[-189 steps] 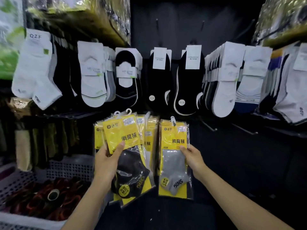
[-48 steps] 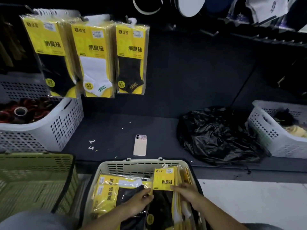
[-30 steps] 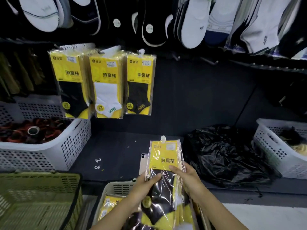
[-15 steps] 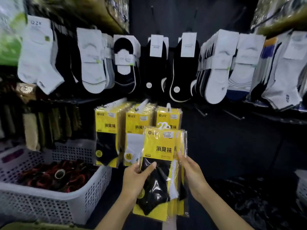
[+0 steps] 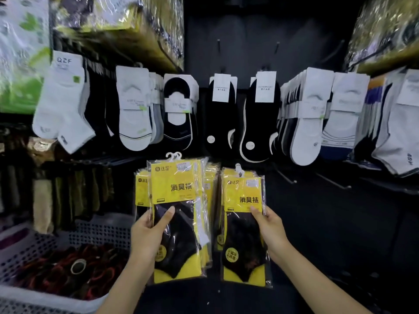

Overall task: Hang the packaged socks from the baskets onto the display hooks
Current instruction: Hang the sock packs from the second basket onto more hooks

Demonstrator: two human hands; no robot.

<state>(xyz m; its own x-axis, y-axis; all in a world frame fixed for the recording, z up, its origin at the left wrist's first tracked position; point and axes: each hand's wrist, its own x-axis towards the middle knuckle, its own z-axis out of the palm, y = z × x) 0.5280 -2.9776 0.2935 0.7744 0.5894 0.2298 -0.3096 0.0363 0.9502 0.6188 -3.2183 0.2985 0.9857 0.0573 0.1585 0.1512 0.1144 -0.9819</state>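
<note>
My left hand (image 5: pixel 149 232) grips a small stack of yellow sock packs with black socks (image 5: pixel 176 214), white hanger hooks sticking up at their top. My right hand (image 5: pixel 269 227) holds another yellow pack with a black sock (image 5: pixel 243 227) by its right edge. Both are raised in front of the lower row of the dark display wall. Behind them more yellow packs (image 5: pixel 209 177) hang on the display hooks. Bare metal hooks (image 5: pixel 285 177) jut out to the right of my right hand's pack.
Loose white and black socks on cards (image 5: pixel 133 109) fill the upper row across the wall. A white perforated basket (image 5: pixel 29 298) holding dark red items stands at the lower left. Shiny wrapped goods (image 5: pixel 118 26) sit on shelves at the upper left and right.
The single stack held by both hands has been split: my left hand moved its packs left and up, my right hand carried one pack to the right. The view rose slightly.
</note>
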